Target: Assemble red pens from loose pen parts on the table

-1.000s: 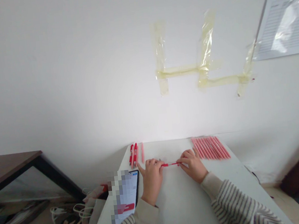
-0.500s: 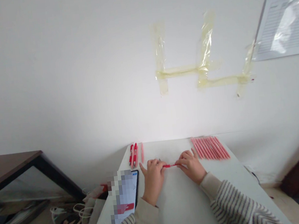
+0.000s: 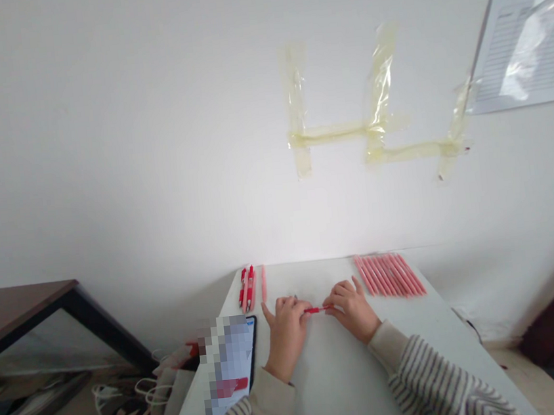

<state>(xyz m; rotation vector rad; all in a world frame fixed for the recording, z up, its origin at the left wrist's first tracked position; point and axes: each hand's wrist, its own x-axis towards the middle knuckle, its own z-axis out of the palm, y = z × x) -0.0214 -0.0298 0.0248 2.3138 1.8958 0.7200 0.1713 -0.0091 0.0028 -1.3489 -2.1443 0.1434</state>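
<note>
My left hand (image 3: pixel 286 330) and my right hand (image 3: pixel 350 309) are both closed on the ends of one red pen (image 3: pixel 317 309), held level just above the white table (image 3: pixel 335 386). Only a short red stretch of it shows between my fingertips. A row of several pink pen barrels (image 3: pixel 389 275) lies side by side to the right of my right hand. A few finished red pens (image 3: pixel 246 287) and one pink barrel (image 3: pixel 264 283) lie at the table's far left, beyond my left hand.
A phone (image 3: pixel 230 367) with its screen lit lies on the table's left edge near my left wrist. Left of the table stands a dark glass-fronted cabinet (image 3: pixel 32 325), with cables and clutter (image 3: pixel 130 408) on the floor. A white wall with tape strips (image 3: pixel 372 131) rises behind the table.
My hands have drawn closer together along the red pen, so less of it shows between them. Both have shifted slightly toward me.
</note>
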